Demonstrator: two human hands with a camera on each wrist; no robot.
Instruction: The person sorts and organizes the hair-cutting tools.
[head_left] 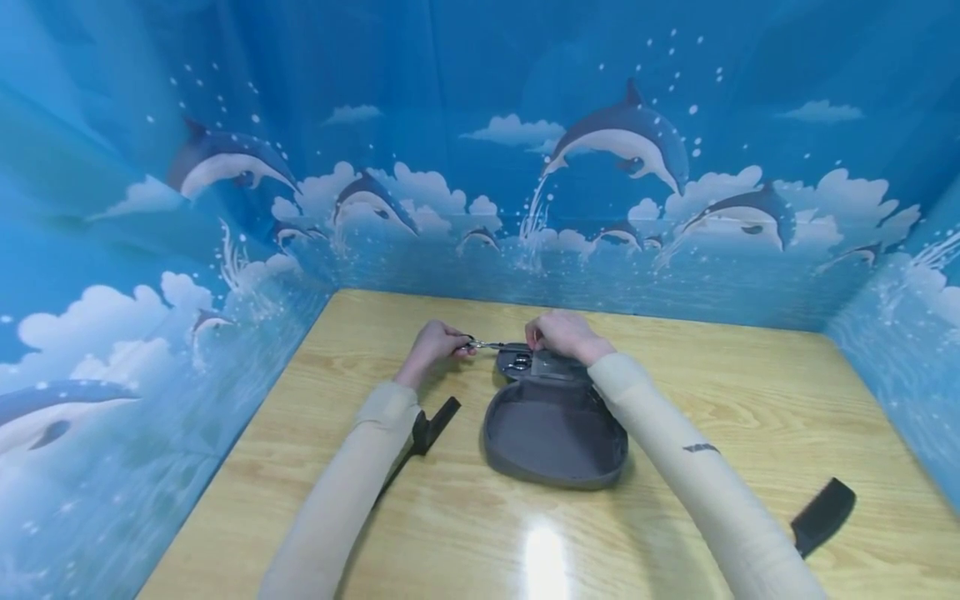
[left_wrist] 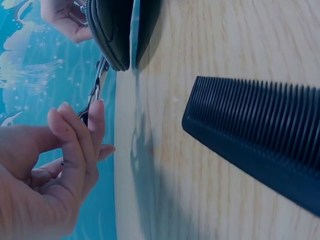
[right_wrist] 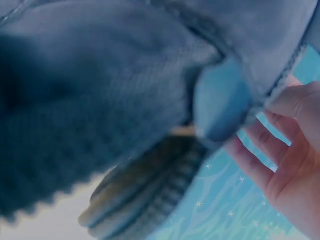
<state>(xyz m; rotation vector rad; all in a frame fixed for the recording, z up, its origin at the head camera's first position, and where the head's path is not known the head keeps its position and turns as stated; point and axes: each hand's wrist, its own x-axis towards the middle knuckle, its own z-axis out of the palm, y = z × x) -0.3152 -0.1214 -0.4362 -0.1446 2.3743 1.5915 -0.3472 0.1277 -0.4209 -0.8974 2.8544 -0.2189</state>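
Note:
My left hand (head_left: 437,343) pinches a pair of silver scissors (head_left: 486,344) by the handle end, blades pointing right onto the raised lid (head_left: 504,367) of a dark grey zip case (head_left: 555,475). My right hand (head_left: 566,335) grips the lid's far edge; in the right wrist view the thumb lies on the inner side and the other fingers (right_wrist: 257,155) are behind it. Another pair of scissors (head_left: 519,362) sits in the lid, left of a see-through pocket (head_left: 558,367). The case lies unzipped, its deep half toward me.
A black comb (left_wrist: 260,135) lies on the table by my left forearm, partly hidden by the sleeve in the head view. Another black comb (head_left: 823,510) is at the right front, beyond my right sleeve. Blue dolphin-print curtains (head_left: 465,242) edge the wooden table (head_left: 720,375).

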